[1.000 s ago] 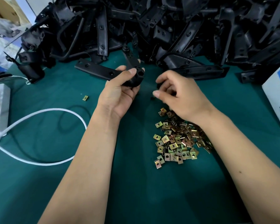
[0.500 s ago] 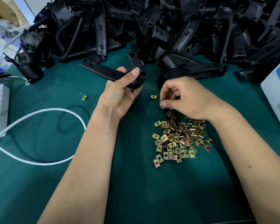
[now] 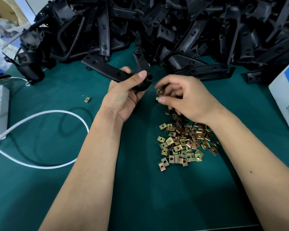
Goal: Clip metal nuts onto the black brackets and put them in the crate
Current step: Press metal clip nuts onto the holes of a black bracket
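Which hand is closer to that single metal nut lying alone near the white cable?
Left. The left hand, gripping a black bracket, sits just right of the lone nut. The right hand, pinching a nut, is farther right, beyond the left.

Lighting is pretty even and soft, looks like it comes from overhead — the green desk (image 3: 40, 189) reads bright with only faint shadows under the forearms and a darker patch toward the bottom right. The pile of black brackets (image 3: 182, 27) swallows most detail, just dull sheen on a few edges. The right hand (image 3: 188, 99) has motion blur around the fingers (image 3: 162, 85), so the nut (image 3: 160, 92) it pinches is smeared. Wide-angle lens bends things near the edges — the white box (image 3: 285, 97) leans outward. The upper left corner is a bit washed out.
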Available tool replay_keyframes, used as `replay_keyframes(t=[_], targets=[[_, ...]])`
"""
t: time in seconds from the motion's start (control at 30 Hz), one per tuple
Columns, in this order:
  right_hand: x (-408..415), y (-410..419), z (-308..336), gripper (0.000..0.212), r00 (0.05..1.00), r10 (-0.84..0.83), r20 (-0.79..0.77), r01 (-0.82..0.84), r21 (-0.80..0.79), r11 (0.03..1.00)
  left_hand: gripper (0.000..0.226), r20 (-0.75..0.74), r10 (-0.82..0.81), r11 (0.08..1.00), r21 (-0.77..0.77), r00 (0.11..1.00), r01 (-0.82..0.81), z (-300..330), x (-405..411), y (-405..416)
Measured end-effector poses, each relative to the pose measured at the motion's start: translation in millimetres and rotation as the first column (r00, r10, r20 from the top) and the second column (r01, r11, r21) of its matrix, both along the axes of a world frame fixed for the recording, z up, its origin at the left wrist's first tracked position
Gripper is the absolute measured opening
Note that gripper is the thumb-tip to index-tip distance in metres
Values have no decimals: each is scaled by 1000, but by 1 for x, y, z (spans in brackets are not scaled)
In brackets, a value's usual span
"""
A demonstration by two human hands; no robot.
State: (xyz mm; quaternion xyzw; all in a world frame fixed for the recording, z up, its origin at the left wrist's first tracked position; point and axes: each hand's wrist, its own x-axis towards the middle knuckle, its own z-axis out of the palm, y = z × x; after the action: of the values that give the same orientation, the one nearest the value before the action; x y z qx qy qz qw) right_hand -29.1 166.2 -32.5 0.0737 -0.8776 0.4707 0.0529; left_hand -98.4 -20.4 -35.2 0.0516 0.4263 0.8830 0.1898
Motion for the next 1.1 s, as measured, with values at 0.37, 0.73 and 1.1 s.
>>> replay_keyframes(t=[0.37,0.73,1.1], targets=[[9,-2,17,14,937,271,220,-334,343,878,35,29,36,999,-27,999,-36,-1,0,-1],[-1,0,3,6,998,-2,-67,-5,-100,995,36,21,8,1000,-28,1000,-7,0,-1,0],[0,-9,3,10,998,-65,-8,52,-498,866,34,3,-71,997,0,997,71,-2,-1,-4]])
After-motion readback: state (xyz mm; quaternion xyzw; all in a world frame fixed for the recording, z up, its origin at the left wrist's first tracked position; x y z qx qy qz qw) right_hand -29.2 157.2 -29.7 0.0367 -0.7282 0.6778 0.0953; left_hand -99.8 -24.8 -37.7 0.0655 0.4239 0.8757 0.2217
